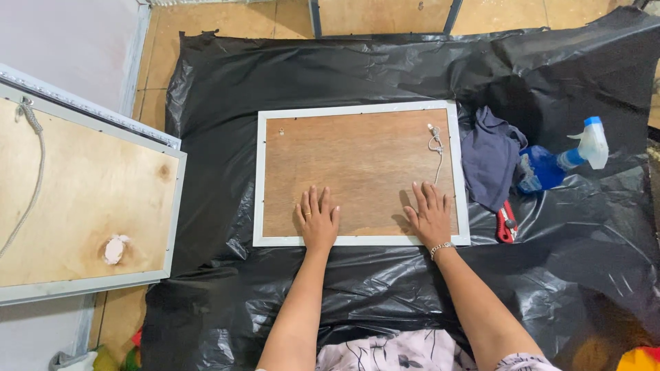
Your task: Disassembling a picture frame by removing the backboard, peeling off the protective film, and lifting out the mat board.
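The person is pressing both palms flat on the plywood back of a white-framed picture frame [361, 175] that is lying face down on black plastic sheeting [385, 75]. The left hand [317, 220] and right hand [430, 216] are resting near the frame's lower edge, fingers spread wide, gripping nothing. A hanging cord [436, 148] is dangling near the frame's right side. Just right of it are lying a dark cloth [489, 158], a blue spray bottle [560, 161] and a red utility knife [507, 223]. 1 larger frame [82, 199] is lying to the left.
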